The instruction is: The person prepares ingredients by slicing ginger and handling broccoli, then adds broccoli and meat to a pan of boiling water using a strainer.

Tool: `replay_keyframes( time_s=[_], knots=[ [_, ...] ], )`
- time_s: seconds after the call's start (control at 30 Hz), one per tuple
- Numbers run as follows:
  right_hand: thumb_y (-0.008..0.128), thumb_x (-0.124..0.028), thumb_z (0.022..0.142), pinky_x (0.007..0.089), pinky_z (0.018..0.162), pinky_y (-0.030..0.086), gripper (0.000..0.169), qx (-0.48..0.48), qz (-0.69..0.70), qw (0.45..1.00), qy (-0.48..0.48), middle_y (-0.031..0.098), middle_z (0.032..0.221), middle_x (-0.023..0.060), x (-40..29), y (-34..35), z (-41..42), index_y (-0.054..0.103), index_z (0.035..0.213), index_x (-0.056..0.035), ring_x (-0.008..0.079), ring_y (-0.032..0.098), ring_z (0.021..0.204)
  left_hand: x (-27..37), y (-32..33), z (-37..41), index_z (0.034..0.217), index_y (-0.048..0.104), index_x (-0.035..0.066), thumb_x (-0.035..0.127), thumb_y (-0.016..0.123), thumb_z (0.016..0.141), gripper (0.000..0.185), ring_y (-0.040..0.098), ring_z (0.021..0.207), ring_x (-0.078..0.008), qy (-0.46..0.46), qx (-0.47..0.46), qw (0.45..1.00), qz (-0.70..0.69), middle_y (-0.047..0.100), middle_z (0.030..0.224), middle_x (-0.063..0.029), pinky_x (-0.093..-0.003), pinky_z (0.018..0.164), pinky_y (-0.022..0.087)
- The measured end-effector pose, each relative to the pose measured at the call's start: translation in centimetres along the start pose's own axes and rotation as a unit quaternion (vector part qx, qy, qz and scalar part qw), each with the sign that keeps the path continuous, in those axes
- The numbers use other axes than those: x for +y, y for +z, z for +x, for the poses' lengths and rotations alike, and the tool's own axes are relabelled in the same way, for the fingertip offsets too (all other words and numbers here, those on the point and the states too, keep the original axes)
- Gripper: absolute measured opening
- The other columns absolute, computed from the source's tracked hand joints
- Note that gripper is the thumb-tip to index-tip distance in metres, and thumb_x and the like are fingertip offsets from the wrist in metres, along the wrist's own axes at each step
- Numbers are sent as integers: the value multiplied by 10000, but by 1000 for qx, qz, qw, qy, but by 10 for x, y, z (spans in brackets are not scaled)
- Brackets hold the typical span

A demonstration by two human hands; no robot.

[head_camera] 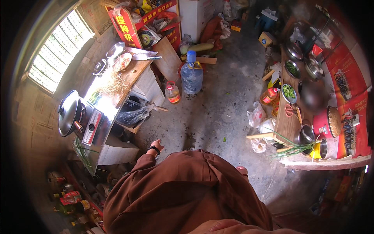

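My left hand [157, 144], with a dark band at the wrist, hangs above the concrete floor. It holds nothing that I can see, and its fingers are loosely bent. To its left stands the counter with a portable gas stove [92, 126], which carries a lidded wok [69, 113]. Just a small part of my right hand [242, 170] shows beside my brown garment; its fingers are hidden. Right of that hand is a wooden counter [285, 117] with pink-handled scissors [288, 110], a bowl of chopped green vegetables [289, 93] and green onions [304, 147].
Ahead on the floor stand a large blue water bottle [192, 76] and an oil jug [172, 94]. Dry straw [115, 83] and a cleaver [143, 56] lie on the left counter. A wooden handle [261, 135] juts from the right counter. Bottles [71, 201] crowd the lower left.
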State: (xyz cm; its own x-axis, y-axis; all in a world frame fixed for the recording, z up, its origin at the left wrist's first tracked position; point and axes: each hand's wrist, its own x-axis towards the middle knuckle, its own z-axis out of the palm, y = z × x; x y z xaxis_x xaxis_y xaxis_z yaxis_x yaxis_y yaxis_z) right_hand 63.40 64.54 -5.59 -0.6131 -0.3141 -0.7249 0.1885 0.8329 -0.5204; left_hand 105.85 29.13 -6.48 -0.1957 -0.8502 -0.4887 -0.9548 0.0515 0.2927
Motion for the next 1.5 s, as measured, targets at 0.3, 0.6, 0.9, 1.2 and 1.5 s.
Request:
replay_keyframes(
  time_s=[0.3, 0.6, 0.9, 1.2, 1.5],
  knots=[
    [598, -195, 802, 312, 423, 504, 213, -14, -2, 1000, 11, 596, 682, 74, -11, -1, -11, 612, 959, -52, 182, 594, 524, -57, 48, 57, 1137, 520, 77, 208, 480, 882, 289, 546, 832, -220, -279, -16, 755, -593, 578, 1003, -81, -324, 757, 443],
    [600, -194, 803, 321, 432, 511, 225, -8, -13, 1000, -9, 610, 718, 79, 6, -3, 1, 611, 973, -48, 197, 607, 545, -16, 29, 31, 1157, 526, 66, 268, 456, 899, 335, 569, 684, -275, -186, 16, 829, -527, 595, 904, -145, -381, 621, 484],
    [600, -199, 803, 315, 426, 499, 229, -11, 1, 1000, 3, 603, 702, 76, 3, -7, -1, 610, 973, -45, 184, 589, 526, 5, 2, 9, 1253, 475, 110, 116, 436, 874, 381, 639, 707, -309, -190, 1, 893, -409, 621, 857, -201, -401, 519, 506],
    [587, -196, 802, 318, 425, 504, 237, 6, -3, 1000, 14, 604, 702, 77, -5, -9, -7, 609, 983, -45, 183, 594, 529, 23, -12, 7, 1191, 547, 102, -37, 466, 818, 406, 655, 832, -264, -197, 22, 931, -308, 602, 1103, -132, -347, 654, 545],
    [537, -193, 792, 303, 397, 455, 201, -23, 79, 994, 71, 568, 581, 77, 43, -1, 42, 633, 883, -42, 159, 558, 465, -17, 20, 45, 1254, 430, 82, 279, 413, 901, 405, 436, 1142, -390, -230, -24, 794, -563, 529, 1114, -204, -534, 876, 397]
  ],
)
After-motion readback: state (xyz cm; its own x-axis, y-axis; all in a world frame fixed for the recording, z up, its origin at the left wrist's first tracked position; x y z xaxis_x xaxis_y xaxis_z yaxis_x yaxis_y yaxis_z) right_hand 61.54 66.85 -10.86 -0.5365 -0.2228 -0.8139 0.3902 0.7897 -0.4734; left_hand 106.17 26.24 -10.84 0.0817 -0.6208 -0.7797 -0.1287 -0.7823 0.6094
